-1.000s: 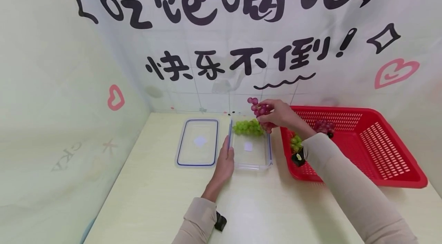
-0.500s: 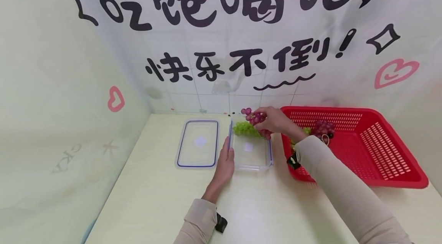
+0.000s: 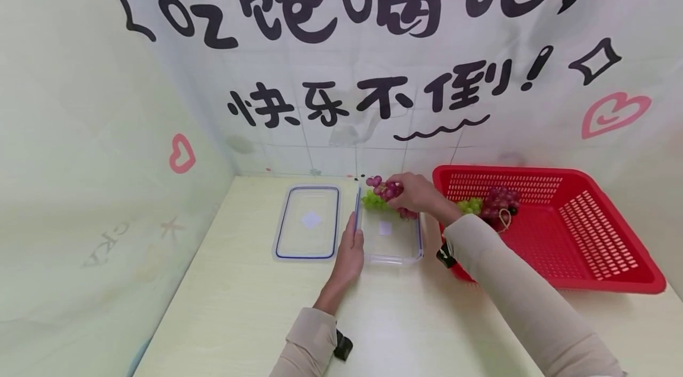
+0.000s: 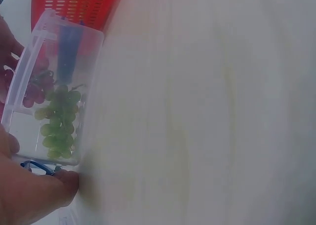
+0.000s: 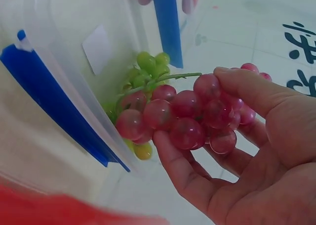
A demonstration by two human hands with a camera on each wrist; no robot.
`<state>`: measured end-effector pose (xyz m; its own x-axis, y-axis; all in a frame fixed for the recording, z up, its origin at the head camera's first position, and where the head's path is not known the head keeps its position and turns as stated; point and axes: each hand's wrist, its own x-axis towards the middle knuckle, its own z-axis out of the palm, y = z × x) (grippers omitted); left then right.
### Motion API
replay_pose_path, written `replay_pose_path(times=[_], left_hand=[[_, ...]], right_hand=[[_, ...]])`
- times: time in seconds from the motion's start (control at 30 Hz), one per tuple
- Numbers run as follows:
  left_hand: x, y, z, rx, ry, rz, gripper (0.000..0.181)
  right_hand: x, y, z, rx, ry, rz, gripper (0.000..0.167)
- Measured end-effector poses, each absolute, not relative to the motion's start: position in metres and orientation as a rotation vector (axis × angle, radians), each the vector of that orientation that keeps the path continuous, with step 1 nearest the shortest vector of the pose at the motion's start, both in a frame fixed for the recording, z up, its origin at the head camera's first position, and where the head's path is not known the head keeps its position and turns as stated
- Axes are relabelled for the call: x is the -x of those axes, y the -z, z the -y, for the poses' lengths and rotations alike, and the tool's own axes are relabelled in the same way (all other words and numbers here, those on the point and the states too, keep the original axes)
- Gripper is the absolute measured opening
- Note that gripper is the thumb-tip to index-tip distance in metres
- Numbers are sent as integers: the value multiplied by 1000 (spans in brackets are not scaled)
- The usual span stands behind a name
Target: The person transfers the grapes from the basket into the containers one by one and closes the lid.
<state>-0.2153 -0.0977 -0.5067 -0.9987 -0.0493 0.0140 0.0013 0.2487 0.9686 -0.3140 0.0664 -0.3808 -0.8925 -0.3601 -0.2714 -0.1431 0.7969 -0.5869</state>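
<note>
A clear plastic food container (image 3: 392,259) with blue-edged side flaps stands on the table. My left hand (image 3: 348,255) holds its left side, thumb and fingers on either side of the blue flap (image 5: 167,24). Above the container's back right part, my right hand (image 3: 418,192) pinches a bunch of red grapes (image 5: 187,106) between thumb and fingers. The lower end of that bunch reaches in over the right rim. Inside lies a bunch of green grapes (image 4: 60,121) along the back, partly hidden by the red one in the head view.
To the left lies a clear lid (image 3: 309,237) with a blue seal. At right stands a red plastic basket (image 3: 581,187), holding more green grapes (image 3: 469,205) and dark red grapes (image 3: 500,202). A printed cloth wall (image 3: 331,140) closes off the table's back.
My right hand has lowered the red grapes and moved them left, farther over the container. The left hand keeps its hold in the same place.
</note>
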Motion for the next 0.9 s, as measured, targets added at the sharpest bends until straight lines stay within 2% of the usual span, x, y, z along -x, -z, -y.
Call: replay_pose_path(times=[0.47, 0.7, 0.9], left_hand=[[215, 504, 99, -11, 1849, 2454, 53], [214, 503, 99, -9, 1860, 2452, 53], [213, 504, 99, -8, 1872, 2450, 53]], right_hand=[[307, 403, -49, 390, 610, -2700, 53], [304, 409, -44, 358, 554, -2668, 41], [303, 417, -40, 341, 542, -2684, 41]])
